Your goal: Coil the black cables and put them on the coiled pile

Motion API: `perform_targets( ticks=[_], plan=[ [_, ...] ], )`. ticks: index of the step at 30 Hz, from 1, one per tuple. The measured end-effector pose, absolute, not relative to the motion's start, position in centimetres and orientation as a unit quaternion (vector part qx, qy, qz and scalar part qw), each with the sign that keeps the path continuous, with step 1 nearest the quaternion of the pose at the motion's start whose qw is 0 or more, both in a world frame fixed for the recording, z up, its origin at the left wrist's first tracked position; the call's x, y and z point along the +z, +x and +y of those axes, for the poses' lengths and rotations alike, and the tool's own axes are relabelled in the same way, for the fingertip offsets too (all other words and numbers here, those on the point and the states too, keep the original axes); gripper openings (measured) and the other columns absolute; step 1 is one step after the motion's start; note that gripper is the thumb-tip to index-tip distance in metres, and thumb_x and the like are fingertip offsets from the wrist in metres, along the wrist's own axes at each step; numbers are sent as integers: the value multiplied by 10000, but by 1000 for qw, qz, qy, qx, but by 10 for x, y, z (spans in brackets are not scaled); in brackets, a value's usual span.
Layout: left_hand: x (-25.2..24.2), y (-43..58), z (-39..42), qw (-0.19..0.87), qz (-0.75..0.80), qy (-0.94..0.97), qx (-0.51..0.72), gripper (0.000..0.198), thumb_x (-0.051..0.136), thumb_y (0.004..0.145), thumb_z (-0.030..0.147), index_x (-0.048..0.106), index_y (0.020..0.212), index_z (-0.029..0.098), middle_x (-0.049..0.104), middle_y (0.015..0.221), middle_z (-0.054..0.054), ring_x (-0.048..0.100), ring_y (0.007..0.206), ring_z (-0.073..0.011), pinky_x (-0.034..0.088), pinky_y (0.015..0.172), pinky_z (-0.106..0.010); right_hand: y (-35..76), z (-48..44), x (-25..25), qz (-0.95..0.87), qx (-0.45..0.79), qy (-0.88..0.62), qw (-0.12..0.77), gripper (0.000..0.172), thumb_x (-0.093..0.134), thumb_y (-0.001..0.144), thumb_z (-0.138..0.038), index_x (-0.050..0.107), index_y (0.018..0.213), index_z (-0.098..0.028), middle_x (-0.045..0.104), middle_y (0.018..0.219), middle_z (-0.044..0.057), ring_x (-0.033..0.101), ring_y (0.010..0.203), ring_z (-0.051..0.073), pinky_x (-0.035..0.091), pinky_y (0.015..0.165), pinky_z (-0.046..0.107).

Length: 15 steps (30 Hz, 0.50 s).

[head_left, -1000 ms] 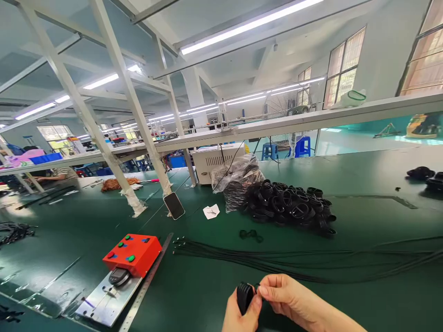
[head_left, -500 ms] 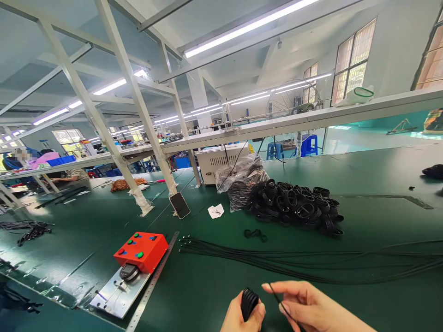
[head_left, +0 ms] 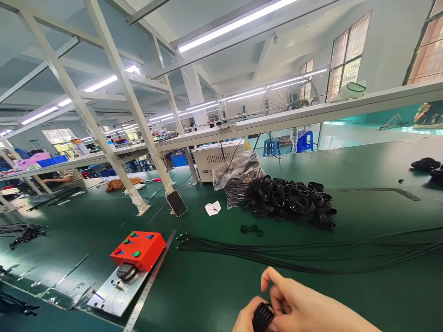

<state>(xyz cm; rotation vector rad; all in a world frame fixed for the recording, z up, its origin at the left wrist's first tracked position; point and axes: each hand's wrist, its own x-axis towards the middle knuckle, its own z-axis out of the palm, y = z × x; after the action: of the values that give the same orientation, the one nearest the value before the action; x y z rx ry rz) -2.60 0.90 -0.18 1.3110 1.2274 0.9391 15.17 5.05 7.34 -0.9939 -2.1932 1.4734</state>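
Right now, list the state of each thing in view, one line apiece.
Left hand: holding the coil from below.
Right hand: curled over the coil.
Black cable coil: wound, held between both hands.
Coiled-cable pile: heaped on the green mat.
Loose black cables: lying uncoiled, side by side.
Plastic bag: bulging with dark contents.
Phone: lying on the mat, display unlit or hidden.

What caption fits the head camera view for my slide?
Left hand and right hand hold a black coil above a green workbench, near long black cables.
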Motion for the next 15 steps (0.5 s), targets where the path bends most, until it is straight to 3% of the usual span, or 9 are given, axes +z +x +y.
perform_targets(
  ticks=[3, 6, 9, 12, 15],
  plan=[
    [-7, -25, 11, 543, 486, 543, 416, 384, 732, 765, 466, 580, 1002, 205, 606, 754, 18, 550, 687, -133, 453, 747, -284, 160, 49, 66, -712, 598, -301, 211, 229, 517, 844, -251, 374, 1022, -245, 538, 757, -65, 464, 648, 114, 360, 613, 238],
    [-10, -25, 11, 583, 436, 525, 441, 735, 771, 729, 509, 433, 1315, 222, 624, 773, 9, 541, 676, -133, 451, 740, -297, 161, 44, 60, -678, 610, -319, 258, 111, 384, 931, -248, 376, 1041, -242, 539, 756, -53, 519, 730, 135, 411, 725, 280],
    [-9, -25, 12, 613, 388, 526, 443, 857, 805, 680, 528, 423, 1388, 233, 619, 815, -11, 507, 676, -129, 418, 667, -274, 153, 41, 51, -658, 600, -345, 297, 65, 384, 944, -288, 406, 988, -244, 585, 765, -40, 543, 757, 144, 435, 776, 300],
    [-2, -25, 11, 616, 386, 551, 410, 985, 795, 671, 559, 341, 1478, 225, 585, 757, 4, 430, 591, -111, 363, 577, -255, 139, 45, 35, -600, 636, -357, 329, 175, 486, 887, -401, 433, 952, -249, 585, 707, -54, 504, 605, 123, 422, 604, 247],
    [7, -26, 7, 577, 435, 583, 371, 1112, 791, 656, 578, 211, 1540, 231, 625, 745, 2, 500, 605, -145, 418, 631, -281, 125, 49, 16, -468, 715, -388, 345, 291, 580, 744, -420, 455, 938, -244, 564, 663, -63, 323, 402, 76, 254, 424, 216]
  ],
)
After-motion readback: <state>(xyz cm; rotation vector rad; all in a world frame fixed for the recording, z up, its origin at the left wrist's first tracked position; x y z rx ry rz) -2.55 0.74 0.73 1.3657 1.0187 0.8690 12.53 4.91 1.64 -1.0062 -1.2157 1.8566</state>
